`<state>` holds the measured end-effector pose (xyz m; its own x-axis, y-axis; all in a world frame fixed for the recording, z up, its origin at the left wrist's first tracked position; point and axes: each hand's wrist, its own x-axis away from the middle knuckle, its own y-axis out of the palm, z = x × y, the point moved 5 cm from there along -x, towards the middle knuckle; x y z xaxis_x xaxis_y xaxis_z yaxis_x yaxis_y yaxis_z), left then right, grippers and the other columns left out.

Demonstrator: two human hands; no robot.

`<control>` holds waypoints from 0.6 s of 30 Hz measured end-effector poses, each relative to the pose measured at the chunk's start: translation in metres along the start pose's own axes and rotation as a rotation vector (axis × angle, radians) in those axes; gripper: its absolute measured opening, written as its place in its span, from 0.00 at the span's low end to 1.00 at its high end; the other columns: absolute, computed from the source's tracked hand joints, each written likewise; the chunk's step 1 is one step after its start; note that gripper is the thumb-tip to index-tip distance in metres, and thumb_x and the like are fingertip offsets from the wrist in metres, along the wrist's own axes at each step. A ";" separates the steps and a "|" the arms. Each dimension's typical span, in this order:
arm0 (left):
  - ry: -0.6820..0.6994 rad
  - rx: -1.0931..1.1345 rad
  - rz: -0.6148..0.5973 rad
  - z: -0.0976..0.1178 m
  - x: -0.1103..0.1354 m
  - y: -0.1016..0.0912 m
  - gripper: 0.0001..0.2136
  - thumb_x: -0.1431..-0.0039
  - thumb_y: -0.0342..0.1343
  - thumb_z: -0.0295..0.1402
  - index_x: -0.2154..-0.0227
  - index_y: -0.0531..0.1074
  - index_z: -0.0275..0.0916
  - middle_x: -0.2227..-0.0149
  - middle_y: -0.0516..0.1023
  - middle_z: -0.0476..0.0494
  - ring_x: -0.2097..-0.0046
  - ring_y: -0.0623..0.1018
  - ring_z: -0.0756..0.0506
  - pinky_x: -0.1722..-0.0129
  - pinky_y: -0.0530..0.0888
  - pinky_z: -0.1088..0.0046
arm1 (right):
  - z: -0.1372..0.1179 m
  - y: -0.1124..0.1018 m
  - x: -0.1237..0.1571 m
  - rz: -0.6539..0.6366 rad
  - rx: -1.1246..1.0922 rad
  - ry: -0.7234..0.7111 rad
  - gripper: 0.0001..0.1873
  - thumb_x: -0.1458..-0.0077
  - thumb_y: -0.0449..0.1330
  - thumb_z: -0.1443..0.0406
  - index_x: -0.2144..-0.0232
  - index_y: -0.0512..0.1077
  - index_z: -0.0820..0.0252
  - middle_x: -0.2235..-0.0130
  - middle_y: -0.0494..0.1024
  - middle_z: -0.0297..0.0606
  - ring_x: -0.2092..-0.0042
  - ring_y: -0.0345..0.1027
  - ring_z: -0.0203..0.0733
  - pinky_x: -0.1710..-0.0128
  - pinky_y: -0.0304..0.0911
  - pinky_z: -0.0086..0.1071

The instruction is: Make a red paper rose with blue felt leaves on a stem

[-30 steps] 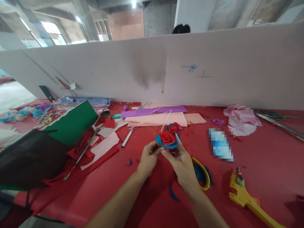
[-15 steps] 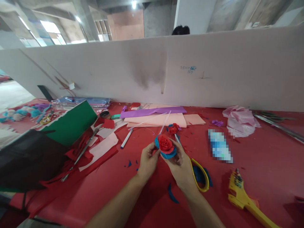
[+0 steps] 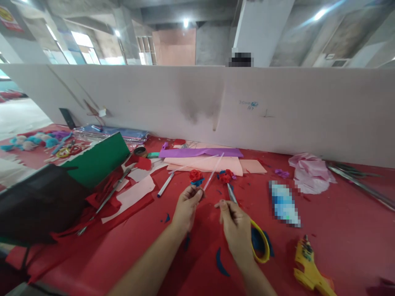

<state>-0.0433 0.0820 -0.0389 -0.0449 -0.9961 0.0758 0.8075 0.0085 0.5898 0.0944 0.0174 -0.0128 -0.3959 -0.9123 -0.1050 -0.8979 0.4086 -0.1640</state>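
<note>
My left hand pinches a paper flower at its base, red petals on top and blue ones beneath, raised above the red table. To its right, my right hand has thumb and fingers pressed together; whether anything small is between them I cannot make out. A second red and blue paper flower lies just beyond the hands. Scissors with yellow handles rest beside and partly behind my right hand, blades pointing away. A clear glue stick lies between the two flowers.
A yellow glue gun lies at the right front. Pink and purple paper is stacked at the back, near a marker. Red scraps and a metal rod lie left, by a black bag. A white partition stands behind.
My hands have separated. The flower, held by both before, is now in my left hand alone, farther left and tipped away. My right hand has let go of it and closed its fingers.
</note>
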 end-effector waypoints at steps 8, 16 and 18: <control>0.186 -0.220 -0.054 0.013 0.000 0.007 0.08 0.56 0.63 0.32 0.70 0.76 0.37 0.69 0.79 0.46 0.63 0.75 0.45 0.57 0.70 0.68 | 0.001 0.013 0.001 -0.048 0.102 -0.154 0.10 0.46 0.57 0.59 0.67 0.74 0.58 0.69 0.78 0.37 0.66 0.70 0.42 0.64 0.62 0.33; 0.165 -0.289 -0.112 0.005 0.006 0.012 0.06 0.54 0.63 0.33 0.71 0.77 0.37 0.69 0.79 0.46 0.63 0.74 0.45 0.57 0.70 0.69 | -0.004 0.004 -0.003 0.017 0.081 -0.140 0.10 0.49 0.59 0.59 0.67 0.75 0.58 0.65 0.79 0.41 0.63 0.70 0.46 0.61 0.62 0.37; 0.144 -0.292 -0.121 0.004 0.008 0.014 0.06 0.53 0.62 0.33 0.70 0.77 0.37 0.70 0.78 0.46 0.64 0.74 0.47 0.58 0.69 0.70 | 0.003 0.004 -0.004 -0.004 0.037 -0.058 0.11 0.48 0.59 0.58 0.69 0.74 0.59 0.68 0.79 0.40 0.65 0.70 0.45 0.62 0.63 0.37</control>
<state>-0.0346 0.0741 -0.0269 -0.0839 -0.9907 -0.1071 0.9365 -0.1151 0.3311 0.0925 0.0229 -0.0162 -0.3799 -0.9109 -0.1611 -0.8911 0.4071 -0.2005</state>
